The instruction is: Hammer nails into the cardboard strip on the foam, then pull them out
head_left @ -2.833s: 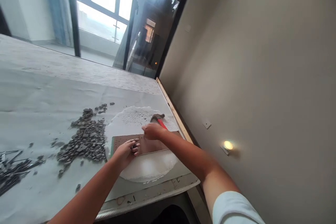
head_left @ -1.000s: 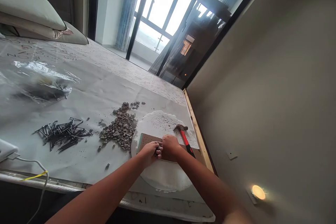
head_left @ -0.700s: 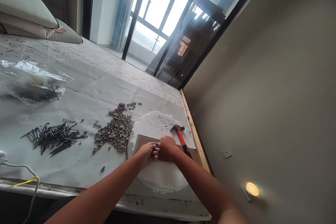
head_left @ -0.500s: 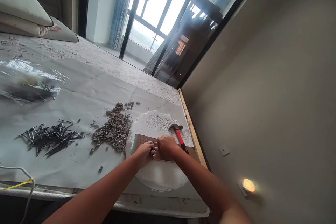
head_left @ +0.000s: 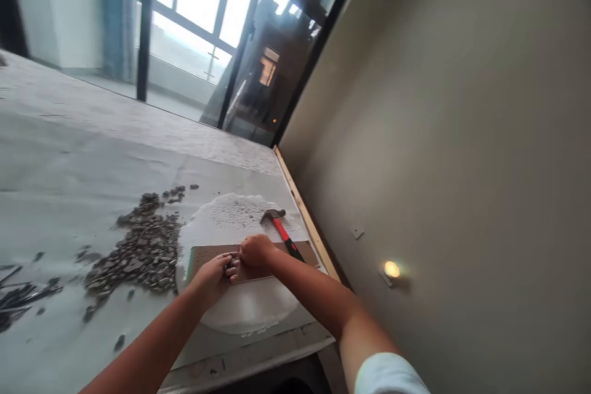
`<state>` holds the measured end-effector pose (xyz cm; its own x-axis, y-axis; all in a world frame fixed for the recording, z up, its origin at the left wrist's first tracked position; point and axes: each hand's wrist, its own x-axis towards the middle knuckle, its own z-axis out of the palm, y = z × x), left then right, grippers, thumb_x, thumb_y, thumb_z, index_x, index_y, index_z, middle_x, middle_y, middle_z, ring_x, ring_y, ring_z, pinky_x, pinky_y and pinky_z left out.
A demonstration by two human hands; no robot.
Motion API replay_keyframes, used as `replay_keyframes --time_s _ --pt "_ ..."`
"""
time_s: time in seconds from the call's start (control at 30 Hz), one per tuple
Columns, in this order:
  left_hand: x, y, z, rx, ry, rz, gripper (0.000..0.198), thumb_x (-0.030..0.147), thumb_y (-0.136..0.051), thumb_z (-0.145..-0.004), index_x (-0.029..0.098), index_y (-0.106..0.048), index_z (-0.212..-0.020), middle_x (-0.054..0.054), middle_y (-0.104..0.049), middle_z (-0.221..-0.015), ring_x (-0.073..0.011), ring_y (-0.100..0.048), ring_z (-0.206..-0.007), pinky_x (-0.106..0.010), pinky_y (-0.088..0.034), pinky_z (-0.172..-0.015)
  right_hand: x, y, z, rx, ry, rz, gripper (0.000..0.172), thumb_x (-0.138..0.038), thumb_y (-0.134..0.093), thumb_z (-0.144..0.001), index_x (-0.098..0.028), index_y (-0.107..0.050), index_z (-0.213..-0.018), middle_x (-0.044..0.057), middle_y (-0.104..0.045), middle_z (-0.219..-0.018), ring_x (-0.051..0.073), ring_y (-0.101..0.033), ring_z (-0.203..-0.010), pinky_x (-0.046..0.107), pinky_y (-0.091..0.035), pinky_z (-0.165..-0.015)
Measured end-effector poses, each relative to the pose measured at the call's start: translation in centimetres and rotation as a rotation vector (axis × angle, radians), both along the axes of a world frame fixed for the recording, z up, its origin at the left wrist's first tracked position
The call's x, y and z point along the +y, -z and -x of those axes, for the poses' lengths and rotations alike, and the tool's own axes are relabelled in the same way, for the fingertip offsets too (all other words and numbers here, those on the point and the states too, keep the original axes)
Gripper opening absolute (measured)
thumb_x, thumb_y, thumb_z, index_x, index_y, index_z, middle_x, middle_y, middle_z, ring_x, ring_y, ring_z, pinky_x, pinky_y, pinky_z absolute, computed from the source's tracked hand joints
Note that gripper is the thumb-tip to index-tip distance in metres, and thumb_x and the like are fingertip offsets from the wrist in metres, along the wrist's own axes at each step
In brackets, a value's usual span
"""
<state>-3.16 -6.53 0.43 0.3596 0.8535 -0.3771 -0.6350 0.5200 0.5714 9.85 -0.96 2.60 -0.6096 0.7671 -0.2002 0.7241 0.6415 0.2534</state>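
My left hand is curled over the left part of a brown board dotted with rows of small holes. Small dark pieces that look like nails show between its fingers. Right beside it, my right hand is closed in a pinch low over the same board; whatever its fingertips hold is hidden. A claw hammer with a red and black handle lies behind the right hand, its handle end across the board. Under the board is a rough-edged round white slab.
A heap of grey stone chips lies left of the slab, on a grey sheet. Dark nails are partly in view at the left edge. A wooden rail and a wall bound the right side.
The view has swung right, so everything sits further left and the plastic bag and pillows have left the picture. Both hands keep nearly the same place over the board.
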Motion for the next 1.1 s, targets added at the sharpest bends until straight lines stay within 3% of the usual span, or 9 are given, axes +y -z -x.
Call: replay_keyframes --time_s 0.1,0.23,0.43,0.57,0.7,0.8,0.93,1.1 --pt "0.4 -0.7 -0.1 0.067 -0.022 0.021 0.012 0.006 -0.044 -0.078 0.012 -0.053 -0.077 0.001 -0.047 -0.058 -0.0045 -0.036 -0.04 -0.017 -0.03 -0.038 0.9 -0.6 0.0 0.028 0.051 0.004 0.033 -0.024 -0.042 -0.088 -0.005 -0.068 -0.092 0.018 -0.069 -0.096 0.026 -0.065 -0.087 0.033 -0.048 -0.067" --pt "0.6 -1.6 -0.4 0.147 -0.044 0.046 0.014 0.006 -0.041 -0.08 0.012 -0.054 -0.076 0.0 -0.049 -0.059 -0.005 -0.036 -0.04 -0.018 -0.032 -0.037 1.3 -1.9 -0.4 0.087 0.009 0.01 0.028 -0.026 -0.049 -0.083 -0.007 -0.066 -0.094 0.015 -0.068 -0.102 0.023 -0.063 -0.09 0.03 -0.046 -0.071" --pt "0.4 -2.3 -0.4 0.164 -0.028 0.026 0.019 0.001 -0.04 -0.079 0.013 -0.055 -0.084 0.002 -0.046 -0.057 -0.004 -0.033 -0.038 -0.017 -0.032 -0.036 1.1 -5.4 -1.4 0.198 0.004 -0.081 0.026 -0.023 -0.044 -0.084 -0.007 -0.063 -0.095 0.015 -0.065 -0.103 0.022 -0.061 -0.087 0.03 -0.042 -0.071" --pt "0.6 -2.2 -0.5 0.181 -0.01 0.04 0.021 0.003 -0.036 -0.083 0.012 -0.055 -0.08 0.0 -0.049 -0.057 -0.0066 -0.042 -0.041 -0.018 -0.037 -0.038 0.9 -7.3 -1.3 0.242 -0.035 -0.076 0.026 -0.021 -0.039 -0.086 -0.011 -0.064 -0.086 0.01 -0.068 -0.095 0.018 -0.058 -0.085 0.026 -0.039 -0.07" --pt "0.5 -2.1 -0.6 0.181 -0.034 0.054 0.022 0.002 -0.037 -0.081 0.012 -0.053 -0.069 -0.002 -0.052 -0.056 -0.0092 -0.049 -0.046 -0.021 -0.045 -0.044 -0.6 -6.8 0.1 0.226 -0.124 0.078 0.025 -0.022 -0.042 -0.085 -0.015 -0.065 -0.082 0.006 -0.07 -0.089 0.015 -0.058 -0.079 0.024 -0.037 -0.064" --pt "0.0 -1.9 -0.5 0.197 -0.091 0.051 0.021 0.002 -0.04 -0.079 0.013 -0.052 -0.065 -0.002 -0.052 -0.053 -0.0103 -0.049 -0.044 -0.022 -0.044 -0.042 -2.0 -5.7 1.4 0.205 -0.084 0.183 0.026 -0.026 -0.043 -0.084 -0.016 -0.066 -0.088 0.009 -0.07 -0.096 0.019 -0.06 -0.084 0.027 -0.037 -0.062" --pt "-0.4 -1.2 0.0 0.163 -0.064 0.025 0.015 0.007 -0.047 -0.076 0.014 -0.051 -0.063 -0.001 -0.05 -0.05 -0.0094 -0.047 -0.041 -0.02 -0.037 -0.037 -3.0 -4.8 2.1 0.238 -0.037 0.14 0.025 -0.027 -0.046 -0.082 -0.016 -0.067 -0.088 0.012 -0.071 -0.094 0.023 -0.063 -0.082 0.029 -0.039 -0.061" --pt "-0.5 -0.6 0.8 0.109 -0.03 0.009 0.013 0.007 -0.046 -0.08 0.014 -0.05 -0.069 0.003 -0.045 -0.052 -0.0044 -0.04 -0.039 -0.014 -0.025 -0.034 -4.4 -5.4 1.1 0.383 0.046 0.046 0.03 -0.034 -0.048 -0.085 -0.016 -0.064 -0.101 0.012 -0.071 -0.095 0.024 -0.064 -0.083 0.029 -0.041 -0.063"
